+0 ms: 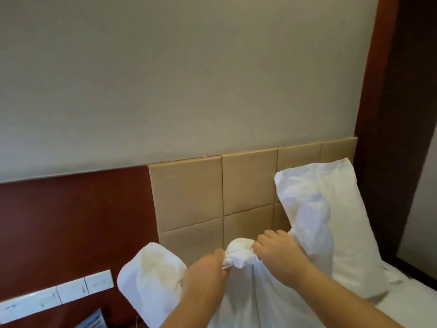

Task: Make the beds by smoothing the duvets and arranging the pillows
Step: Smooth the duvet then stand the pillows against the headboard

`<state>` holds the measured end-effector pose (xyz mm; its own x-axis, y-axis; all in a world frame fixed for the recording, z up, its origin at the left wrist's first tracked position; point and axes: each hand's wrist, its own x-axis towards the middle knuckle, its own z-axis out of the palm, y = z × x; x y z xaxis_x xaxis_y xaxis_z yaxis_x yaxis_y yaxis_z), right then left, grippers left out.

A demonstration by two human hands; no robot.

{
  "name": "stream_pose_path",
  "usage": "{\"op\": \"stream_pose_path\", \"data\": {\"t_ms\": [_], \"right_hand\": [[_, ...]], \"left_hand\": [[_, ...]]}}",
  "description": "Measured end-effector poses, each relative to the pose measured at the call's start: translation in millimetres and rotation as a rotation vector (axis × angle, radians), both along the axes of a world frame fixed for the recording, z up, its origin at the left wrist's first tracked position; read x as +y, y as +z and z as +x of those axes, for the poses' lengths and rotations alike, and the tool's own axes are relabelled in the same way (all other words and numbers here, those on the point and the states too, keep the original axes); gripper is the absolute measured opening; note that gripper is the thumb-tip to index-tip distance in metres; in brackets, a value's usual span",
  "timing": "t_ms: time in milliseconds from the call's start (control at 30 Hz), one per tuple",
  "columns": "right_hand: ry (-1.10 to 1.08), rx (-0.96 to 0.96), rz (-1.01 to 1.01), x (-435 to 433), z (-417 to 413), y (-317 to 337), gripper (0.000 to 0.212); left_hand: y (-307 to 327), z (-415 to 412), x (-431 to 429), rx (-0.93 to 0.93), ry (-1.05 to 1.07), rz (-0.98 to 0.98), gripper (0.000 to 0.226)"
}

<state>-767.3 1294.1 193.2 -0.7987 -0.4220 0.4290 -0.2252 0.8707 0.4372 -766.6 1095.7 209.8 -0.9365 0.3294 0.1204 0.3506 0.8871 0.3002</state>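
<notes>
I hold a white pillow [151, 278] upright in front of me, low in the head view. My left hand [205, 273] and my right hand [279, 252] both pinch the bunched top edge of its pillowcase [238, 253] between them. A second white pillow [331, 214] leans against the tan padded headboard [189, 197] on the right, partly behind my right hand. A strip of white bed sheet [402, 297] shows at the lower right. No duvet is visible.
A dark red wall panel [75, 223] with a row of white switches [56, 294] lies to the left. A dark wooden frame [390, 138] rises on the right. The pale wall fills the upper view.
</notes>
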Motion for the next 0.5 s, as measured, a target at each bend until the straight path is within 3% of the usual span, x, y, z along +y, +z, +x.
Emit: {"op": "stream_pose_path", "data": {"t_ms": [167, 333, 500], "right_hand": [[-0.046, 0.007, -0.095, 13.8, -46.5, 13.7, 0.035], [-0.091, 0.017, -0.061, 34.6, -92.2, 15.0, 0.037], [-0.171, 0.052, -0.088, 52.3, -168.5, 25.0, 0.034]], "left_hand": [[-0.8, -63.3, 19.2, 0.060, 0.010, -0.040, 0.022], [4.3, -121.1, 43.4, 0.088, -0.097, -0.103, 0.023], [16.9, -204.4, 64.9, 0.095, -0.124, -0.046, 0.021]]}}
